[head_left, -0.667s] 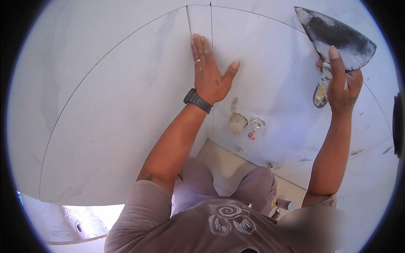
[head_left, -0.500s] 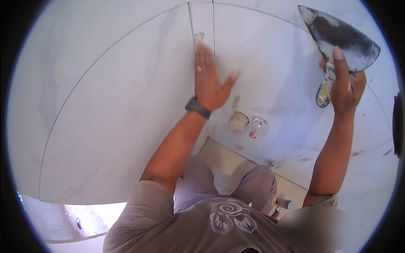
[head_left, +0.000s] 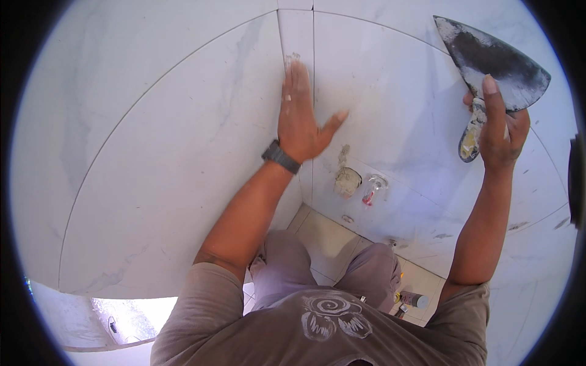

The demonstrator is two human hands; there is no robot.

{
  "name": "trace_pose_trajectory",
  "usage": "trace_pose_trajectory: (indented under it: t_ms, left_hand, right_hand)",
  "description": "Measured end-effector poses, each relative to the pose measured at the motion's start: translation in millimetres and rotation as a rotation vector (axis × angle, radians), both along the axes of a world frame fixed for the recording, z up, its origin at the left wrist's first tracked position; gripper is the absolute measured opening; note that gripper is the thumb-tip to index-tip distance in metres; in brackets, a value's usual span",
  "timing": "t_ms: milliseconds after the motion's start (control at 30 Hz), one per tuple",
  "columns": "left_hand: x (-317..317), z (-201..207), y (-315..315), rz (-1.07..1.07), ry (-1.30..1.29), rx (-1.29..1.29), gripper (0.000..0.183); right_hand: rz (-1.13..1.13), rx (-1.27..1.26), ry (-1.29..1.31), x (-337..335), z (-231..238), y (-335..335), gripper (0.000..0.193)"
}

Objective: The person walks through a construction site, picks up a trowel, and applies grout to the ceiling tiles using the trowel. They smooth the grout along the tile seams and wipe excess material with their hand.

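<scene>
My left hand [head_left: 300, 122] lies flat with fingers stretched upward and thumb apart, against a narrow strip of white tile [head_left: 296, 33] at the wall corner. Just above its fingertips are greyish smudges on the strip. A dark watch [head_left: 281, 157] circles that wrist. Up at the right, my right hand [head_left: 503, 131] grips a trowel [head_left: 497, 64] by its worn, mortar-stained handle, thumb against the base of the blade. The wide dark metal blade points up and left, crusted with pale mortar along its edges, in front of the tiled wall.
White marbled tile panels [head_left: 165, 165] with thin dark joints surround me. Low on the right wall are a mortar-filled round patch [head_left: 348, 182] and a fitting with a red part [head_left: 370, 194]. A cylindrical container [head_left: 415, 299] stands on the beige floor tiles [head_left: 329, 235] beside my leg.
My left hand has shifted slightly left along the tile strip, still flat. The trowel stays in my right hand, a little lower in the picture.
</scene>
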State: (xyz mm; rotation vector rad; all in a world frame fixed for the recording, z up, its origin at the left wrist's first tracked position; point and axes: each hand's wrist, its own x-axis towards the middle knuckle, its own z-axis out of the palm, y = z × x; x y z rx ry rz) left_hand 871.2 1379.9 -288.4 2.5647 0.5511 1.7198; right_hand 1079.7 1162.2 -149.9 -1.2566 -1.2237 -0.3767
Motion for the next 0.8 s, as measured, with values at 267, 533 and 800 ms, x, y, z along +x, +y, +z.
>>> trace_pose_trajectory:
  t_ms: [267, 533, 800]
  left_hand:
    - [-2, -9, -21, 0.039, 0.127, -0.132, 0.099]
    - [-8, 9, -7, -0.016, 0.050, -0.199, 0.083]
    - [-23, -4, -45, -0.063, -0.058, -0.208, 0.079]
  right_hand:
    - [0.004, 0.037, -0.053, 9, -5, 3, 0.032]
    - [0.136, -0.468, 0.059, -60, -22, 36, 0.032]
    - [0.245, -0.946, -0.008, -109, -9, 122, 0.034]
